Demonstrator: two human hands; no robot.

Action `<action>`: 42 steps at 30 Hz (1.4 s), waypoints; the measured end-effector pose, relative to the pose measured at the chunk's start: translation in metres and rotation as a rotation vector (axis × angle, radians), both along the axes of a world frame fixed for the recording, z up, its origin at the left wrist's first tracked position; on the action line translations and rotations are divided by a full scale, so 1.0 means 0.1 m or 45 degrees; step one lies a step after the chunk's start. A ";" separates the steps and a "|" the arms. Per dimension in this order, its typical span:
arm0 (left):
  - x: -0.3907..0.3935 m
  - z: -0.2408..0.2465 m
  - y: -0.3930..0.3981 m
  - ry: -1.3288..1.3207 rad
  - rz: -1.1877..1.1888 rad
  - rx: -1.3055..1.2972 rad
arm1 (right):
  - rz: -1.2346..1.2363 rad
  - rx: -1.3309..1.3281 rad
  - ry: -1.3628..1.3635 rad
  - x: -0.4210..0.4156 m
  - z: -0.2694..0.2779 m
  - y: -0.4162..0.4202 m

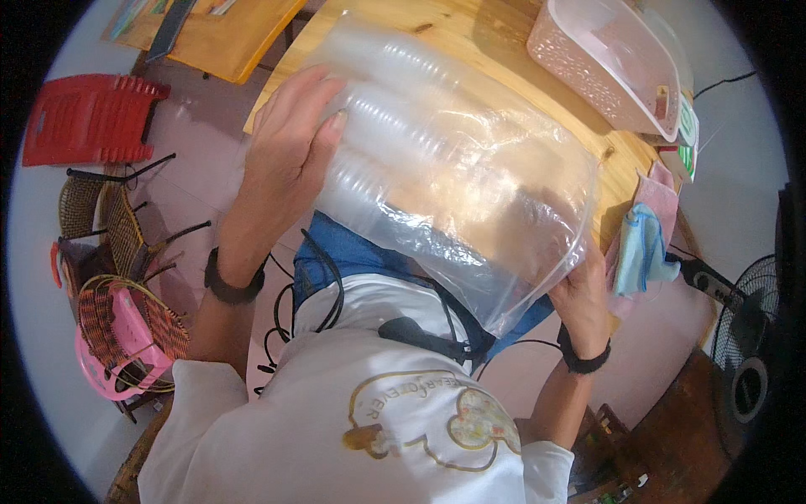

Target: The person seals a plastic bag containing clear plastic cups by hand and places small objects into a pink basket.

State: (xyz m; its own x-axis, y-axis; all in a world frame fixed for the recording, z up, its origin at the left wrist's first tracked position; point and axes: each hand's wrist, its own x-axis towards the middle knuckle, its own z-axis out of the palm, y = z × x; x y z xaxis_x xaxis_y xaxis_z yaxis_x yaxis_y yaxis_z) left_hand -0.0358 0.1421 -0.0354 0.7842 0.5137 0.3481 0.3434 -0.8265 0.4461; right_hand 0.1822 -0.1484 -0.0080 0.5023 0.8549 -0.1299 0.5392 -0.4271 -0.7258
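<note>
A large clear plastic bag lies over the near part of the wooden table and hangs past its edge above my lap. Inside its left half are stacks of clear plastic cups or lids, laid in rows; the right half looks loose and crinkled. At the bag's left end, my left hand rests against the stacks, fingers slightly bent; whether it grips them is unclear. My right hand holds the bag's lower right corner, its fingers partly hidden behind the film.
A pink perforated plastic basket stands at the table's back right. Pink and light-blue cloths hang over the right edge. A fan is at the right. At the left are a red plastic stool, wicker baskets and a pink basket.
</note>
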 end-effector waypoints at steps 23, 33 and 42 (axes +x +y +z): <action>0.24 0.39 -0.44 -0.227 -0.287 -0.207 | -0.626 0.530 0.717 0.03 0.04 0.02; 0.46 0.58 -0.97 -0.201 -0.601 -0.346 | -0.645 0.508 0.723 0.02 0.10 0.11; 0.69 0.54 -1.34 0.209 -0.937 -0.355 | -0.617 0.366 0.643 -0.01 0.26 0.17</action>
